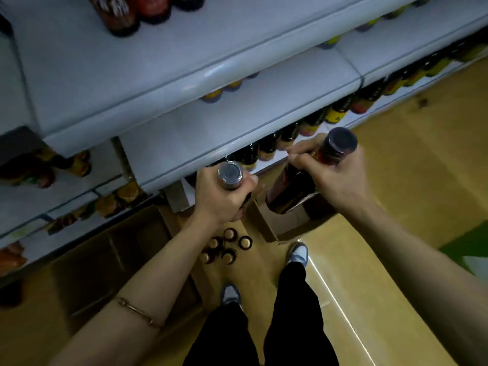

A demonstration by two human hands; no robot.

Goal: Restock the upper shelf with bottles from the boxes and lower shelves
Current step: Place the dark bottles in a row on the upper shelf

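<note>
White upper shelf [148, 83] mostly bare, a few dark bottles at its back; open boxes [266, 220] on the floor below; right bottle [311, 175] tall, dark, held over a box, right hand [330, 175] wrapped round its neck; left bottle [230, 175] gripped by left hand [219, 199] just under the cap; likely glass, full, heavy, breakable; neck grip could slip, support the body.

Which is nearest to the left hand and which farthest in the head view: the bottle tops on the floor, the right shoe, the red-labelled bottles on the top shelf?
From the left hand:
1. Bottle tops on the floor, just below it.
2. Right shoe, lower right.
3. Red-labelled bottles, top shelf, far above.
</note>
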